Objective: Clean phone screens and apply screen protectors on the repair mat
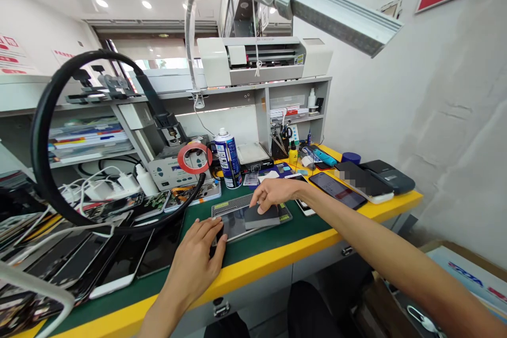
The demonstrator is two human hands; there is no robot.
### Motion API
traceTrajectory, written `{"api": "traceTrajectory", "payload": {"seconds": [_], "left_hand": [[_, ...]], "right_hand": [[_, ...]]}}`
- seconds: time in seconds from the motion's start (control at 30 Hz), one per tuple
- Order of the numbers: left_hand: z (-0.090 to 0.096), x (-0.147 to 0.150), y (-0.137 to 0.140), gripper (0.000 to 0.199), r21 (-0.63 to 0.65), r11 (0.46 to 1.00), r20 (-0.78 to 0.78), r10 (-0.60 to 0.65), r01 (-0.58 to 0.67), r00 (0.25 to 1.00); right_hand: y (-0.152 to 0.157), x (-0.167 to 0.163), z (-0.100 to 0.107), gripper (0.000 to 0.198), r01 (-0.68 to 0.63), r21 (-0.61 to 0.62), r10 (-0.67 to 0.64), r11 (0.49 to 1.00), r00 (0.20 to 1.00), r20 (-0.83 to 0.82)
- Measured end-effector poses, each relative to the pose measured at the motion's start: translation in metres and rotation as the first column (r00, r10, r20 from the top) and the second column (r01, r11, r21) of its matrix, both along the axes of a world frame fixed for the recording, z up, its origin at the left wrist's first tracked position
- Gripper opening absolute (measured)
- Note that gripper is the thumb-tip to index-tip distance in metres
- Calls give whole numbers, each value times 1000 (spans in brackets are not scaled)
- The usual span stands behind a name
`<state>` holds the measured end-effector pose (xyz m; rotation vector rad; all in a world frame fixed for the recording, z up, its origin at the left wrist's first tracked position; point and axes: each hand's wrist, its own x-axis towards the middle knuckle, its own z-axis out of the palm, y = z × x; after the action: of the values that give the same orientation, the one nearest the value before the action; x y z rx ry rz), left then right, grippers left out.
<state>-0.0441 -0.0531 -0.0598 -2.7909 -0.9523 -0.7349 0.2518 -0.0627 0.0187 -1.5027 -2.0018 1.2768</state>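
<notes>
A phone (233,223) with a glossy dark screen lies flat on the green mat, partly over a grey patterned plate (233,203) with yellow labels. My left hand (200,248) rests at the phone's left end, its fingers stretched out and the fingertips on the edge. Over the right half of the screen, my right hand (277,193) has its fingers curled down onto a thin dark grey flat piece (263,218). That piece covers part of the screen; whether it is cloth or card I cannot tell.
Several phones and tablets (121,261) crowd the left. Behind stand a blue spray can (228,161), red tape roll (195,157) and grey soldering-type station (168,171). A black hose (37,132) loops at left; a lamp (336,13) hangs above. More devices (336,188) lie right.
</notes>
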Motion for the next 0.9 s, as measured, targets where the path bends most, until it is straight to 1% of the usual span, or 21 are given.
{"api": "traceTrajectory", "payload": {"seconds": [0.07,0.17,0.23,0.3,0.4,0.53,0.73,0.9], "left_hand": [[2,0,-1,40,9,1000,8,-2,2,1000],[3,0,-2,41,10,1000,4,0,0,1000],[3,0,-2,41,0,1000,1,3,-3,1000],[3,0,-2,41,-10,1000,8,3,-3,1000],[3,0,-3,41,-27,1000,15,0,1,1000],[2,-1,-3,41,-39,999,14,0,0,1000],[3,0,-4,41,-43,999,21,-2,3,1000],[2,-1,-3,42,-89,996,4,-8,8,1000]], "right_hand": [[0,3,-5,37,120,4,-120,993,992,-44],[3,5,-14,32,278,-9,-277,961,957,-85],[4,4,-19,29,335,-34,-337,941,937,-88],[4,-1,-22,29,365,-61,-369,929,926,-77],[2,-10,-23,29,375,-95,-381,922,923,-51],[0,-26,-23,23,362,-125,-367,924,930,-20],[0,-51,-21,19,358,-102,-357,928,933,29],[0,-69,-17,19,348,-103,-346,932,937,43]]}}
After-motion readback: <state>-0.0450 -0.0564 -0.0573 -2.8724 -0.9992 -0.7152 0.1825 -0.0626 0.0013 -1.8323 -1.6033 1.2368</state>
